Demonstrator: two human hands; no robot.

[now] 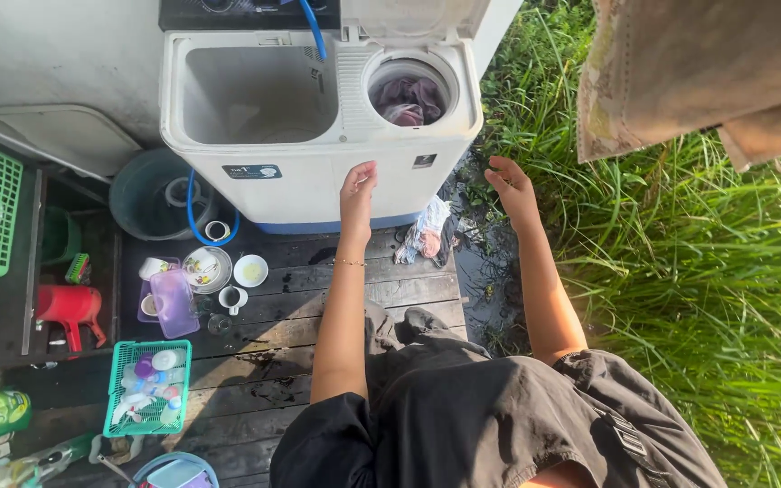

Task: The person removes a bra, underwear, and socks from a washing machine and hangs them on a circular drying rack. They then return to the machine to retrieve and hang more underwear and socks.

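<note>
Both hands reach, empty and with loose fingers, toward the twin-tub washing machine (318,136) at the far edge of the wooden deck (318,316). The left hand (358,183) is before its front wall; the right hand (510,185) is beside its corner. Wet clothes (409,99) lie in the round spinner tub.

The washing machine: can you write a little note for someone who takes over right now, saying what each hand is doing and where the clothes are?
Left hand: empty, raised by the washing machine front.
Right hand: empty, open, beside the machine over wet ground.
Clothes: purple-pink bundle sits in the round spin tub, lid up.
Wash tub: looks empty.
A wet cloth bundle lies on the boards by the machine's corner.
Done: clothes in spinner. Left: clothes not taken out.
</note>
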